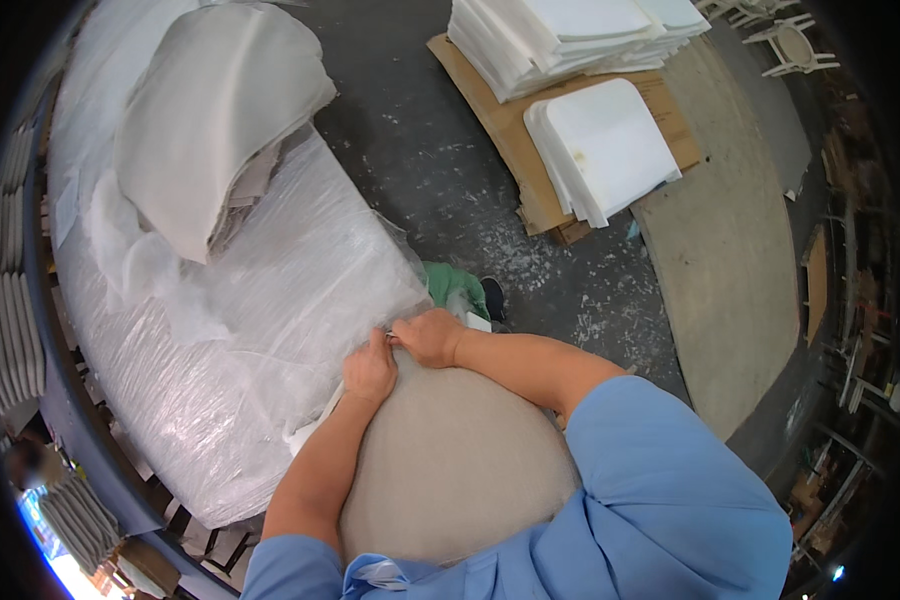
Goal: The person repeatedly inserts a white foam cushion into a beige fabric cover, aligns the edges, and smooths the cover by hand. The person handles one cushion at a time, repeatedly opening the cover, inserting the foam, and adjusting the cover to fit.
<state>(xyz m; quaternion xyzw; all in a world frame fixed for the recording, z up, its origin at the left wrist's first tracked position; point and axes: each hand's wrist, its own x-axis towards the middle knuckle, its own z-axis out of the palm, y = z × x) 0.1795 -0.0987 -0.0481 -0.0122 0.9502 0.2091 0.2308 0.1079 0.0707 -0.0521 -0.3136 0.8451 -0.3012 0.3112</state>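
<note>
A beige seat cushion with a rounded outline lies against my body, below my forearms. At its far edge my left hand is closed, its fingers pinching the cover's edge. My right hand is closed on the same edge, just right of the left and slightly farther away. The fingertips of both hands nearly meet. What exactly lies between them is too small to make out. A white strip of material shows beside my left forearm, at the border of the plastic-wrapped table.
Beige fabric pieces are stacked on the table, with white fluffy wadding beside them. A green cloth or bag sits at the table's corner. White foam pads rest on cardboard on the floor. Pale chair frames stand far right.
</note>
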